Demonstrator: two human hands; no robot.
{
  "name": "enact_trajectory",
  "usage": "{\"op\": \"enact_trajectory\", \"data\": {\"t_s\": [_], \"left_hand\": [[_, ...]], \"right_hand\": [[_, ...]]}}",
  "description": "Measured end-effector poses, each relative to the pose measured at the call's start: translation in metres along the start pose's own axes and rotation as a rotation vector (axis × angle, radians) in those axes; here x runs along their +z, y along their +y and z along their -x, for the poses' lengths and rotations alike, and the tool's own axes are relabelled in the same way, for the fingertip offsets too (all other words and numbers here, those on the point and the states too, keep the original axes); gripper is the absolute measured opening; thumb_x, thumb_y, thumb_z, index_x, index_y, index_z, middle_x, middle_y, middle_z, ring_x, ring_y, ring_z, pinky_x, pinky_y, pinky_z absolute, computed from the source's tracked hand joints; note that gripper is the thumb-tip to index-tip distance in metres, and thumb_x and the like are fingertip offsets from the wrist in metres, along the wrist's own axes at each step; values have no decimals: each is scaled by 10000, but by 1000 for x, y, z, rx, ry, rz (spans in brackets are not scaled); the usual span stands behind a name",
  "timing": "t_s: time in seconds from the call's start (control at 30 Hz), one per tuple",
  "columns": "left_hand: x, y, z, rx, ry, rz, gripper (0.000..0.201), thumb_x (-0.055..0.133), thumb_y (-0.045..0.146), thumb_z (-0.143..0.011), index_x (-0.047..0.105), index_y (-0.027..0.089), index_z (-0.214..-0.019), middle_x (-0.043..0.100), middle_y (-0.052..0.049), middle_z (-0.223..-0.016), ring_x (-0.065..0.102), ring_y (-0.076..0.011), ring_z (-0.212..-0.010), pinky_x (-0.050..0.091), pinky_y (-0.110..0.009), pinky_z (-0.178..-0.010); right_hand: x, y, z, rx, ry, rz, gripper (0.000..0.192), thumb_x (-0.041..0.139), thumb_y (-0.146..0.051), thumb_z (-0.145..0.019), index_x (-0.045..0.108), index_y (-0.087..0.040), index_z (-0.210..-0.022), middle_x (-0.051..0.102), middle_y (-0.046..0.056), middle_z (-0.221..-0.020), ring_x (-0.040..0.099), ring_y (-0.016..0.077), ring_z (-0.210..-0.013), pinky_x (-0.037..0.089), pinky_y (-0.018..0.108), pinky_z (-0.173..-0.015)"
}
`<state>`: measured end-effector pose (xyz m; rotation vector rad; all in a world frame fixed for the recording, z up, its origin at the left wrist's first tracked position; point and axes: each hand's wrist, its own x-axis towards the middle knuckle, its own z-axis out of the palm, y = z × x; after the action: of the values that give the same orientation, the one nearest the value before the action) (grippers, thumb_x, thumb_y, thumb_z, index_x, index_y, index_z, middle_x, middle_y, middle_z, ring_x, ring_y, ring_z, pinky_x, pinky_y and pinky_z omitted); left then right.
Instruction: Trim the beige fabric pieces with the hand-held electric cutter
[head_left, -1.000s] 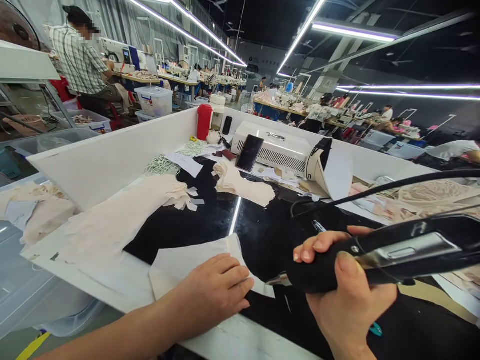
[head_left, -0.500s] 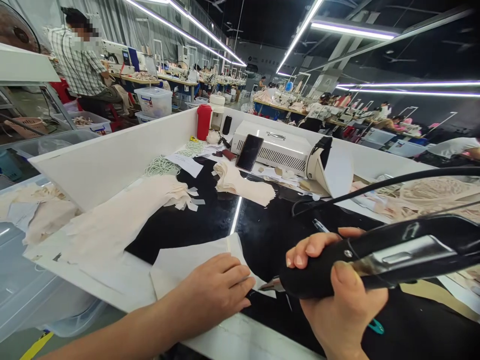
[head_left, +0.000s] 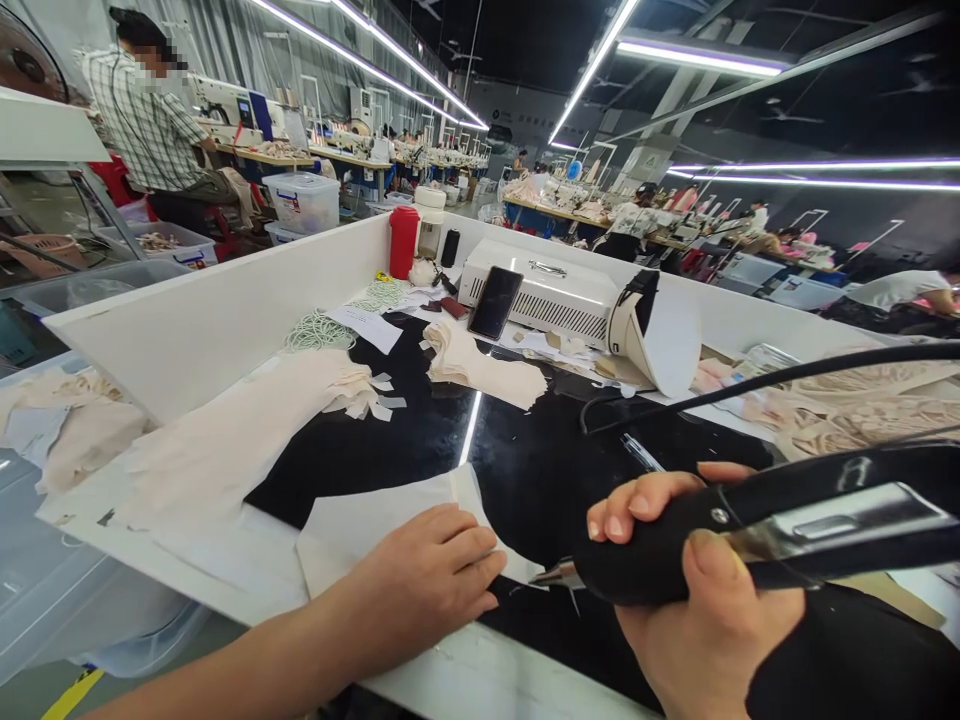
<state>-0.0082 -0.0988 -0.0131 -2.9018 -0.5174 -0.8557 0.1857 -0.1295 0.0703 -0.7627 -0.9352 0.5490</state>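
Observation:
My left hand (head_left: pixel 431 580) lies flat with its fingers stretched out, pressing a pale piece of fabric (head_left: pixel 360 525) onto the black table surface. Wrapped around the dark body of corded electric scissors (head_left: pixel 660 565), my right hand (head_left: pixel 712 610) has its thumb near the metal lever. The pointed metal blades touch or nearly touch the fabric's right corner, just right of my left fingertips; exact contact is hard to make out. A thin pale thread or scrap lies under the tip. A pen (head_left: pixel 641 452) rests behind my right hand.
Stacked beige fabric pieces (head_left: pixel 217 430) lie at left, a smaller stack (head_left: pixel 487 370) behind. A phone (head_left: pixel 496 302) leans against a white metal box (head_left: pixel 536 280). A black cord (head_left: pixel 720 395) crosses at right. Low white walls (head_left: pixel 225 310) edge the table. A person (head_left: pixel 142 125) sits at far left.
My right hand and the electric scissors have shifted slightly right, the tip now nearer the fabric's corner. A teal item below the right hand is now hidden. My left hand stays on the fabric.

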Motion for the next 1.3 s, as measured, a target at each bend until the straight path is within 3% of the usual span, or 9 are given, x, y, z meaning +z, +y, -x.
{"op": "enact_trajectory", "data": {"t_s": [0.27, 0.47, 0.63, 0.77, 0.9, 1.0, 1.1, 1.2, 1.3], "left_hand": [[-2, 1, 1, -25, -20, 48, 188, 606, 236, -1098, 667, 110, -1223, 730, -85, -1147, 704, -233, -1062, 602, -400, -1024], [-26, -13, 7, -100, 8, 135, 226, 485, 212, -1145, 646, 140, -1287, 727, -117, -1294, 683, -216, -1254, 596, -366, -1098], [-37, -28, 19, -123, -32, 105, 282, 411, 184, -1155, 681, 158, -1233, 751, -84, -1170, 731, -206, -1083, 640, -354, -989], [-42, -17, 26, -184, -55, 146, 290, 412, 159, -1128, 701, 178, -1124, 735, -76, -1076, 714, -196, -948, 638, -305, -856], [-51, -8, 26, -272, -164, 205, 265, 453, 180, -1089, 710, 217, -1032, 704, -35, -955, 697, -176, -811, 599, -268, -718], [-57, -16, 15, -311, -250, 225, 224, 506, 175, -1067, 708, 238, -995, 680, 0, -869, 694, -167, -755, 577, -259, -673], [-58, -35, -5, -251, -251, 177, 158, 593, 147, -1049, 690, 234, -1138, 731, -19, -1050, 734, -193, -936, 623, -305, -839], [-51, -54, -24, -164, -256, 217, 306, 689, 139, -1013, 615, 224, -1298, 716, -66, -1315, 704, -231, -1221, 602, -398, -1067], [-44, -66, -38, -143, -342, 278, 467, 770, 178, -975, 565, 232, -1390, 679, -93, -1425, 651, -266, -1355, 573, -467, -1131]], "right_hand": [[3, 3, 0, 0, -7, 10, 341, 886, -309, -821, 667, -252, -1075, 683, -42, -717, 628, 155, -524, 586, 305, -487], [-8, 11, -12, -9, -24, 32, 360, 872, -308, -821, 651, -259, -1101, 682, -40, -742, 644, 167, -538, 586, 329, -505], [-16, 28, -30, -41, 12, 60, 363, 851, -305, -837, 617, -259, -1111, 681, -55, -766, 638, 161, -555, 569, 328, -534], [-11, 41, -40, -36, 23, 61, 378, 856, -342, -853, 590, -262, -1110, 678, -68, -782, 634, 151, -570, 562, 326, -568], [-1, 45, -40, -39, -24, 43, 335, 836, -330, -875, 596, -266, -1100, 686, -73, -796, 637, 135, -568, 570, 309, -572], [7, 44, -36, -28, -41, 23, 278, 813, -298, -878, 585, -264, -1032, 686, -76, -795, 642, 129, -566, 581, 299, -565], [15, 42, -32, -4, -44, 18, 273, 805, -310, -867, 572, -260, -1001, 681, -78, -775, 644, 130, -557, 580, 295, -554], [21, 42, -29, 25, -40, 25, 296, 809, -339, -846, 559, -260, -984, 664, -81, -741, 634, 135, -553, 562, 294, -548], [25, 45, -25, 46, -22, 67, 306, 807, -341, -830, 574, -260, -1011, 658, -70, -767, 617, 138, -594, 560, 296, -574]]}}
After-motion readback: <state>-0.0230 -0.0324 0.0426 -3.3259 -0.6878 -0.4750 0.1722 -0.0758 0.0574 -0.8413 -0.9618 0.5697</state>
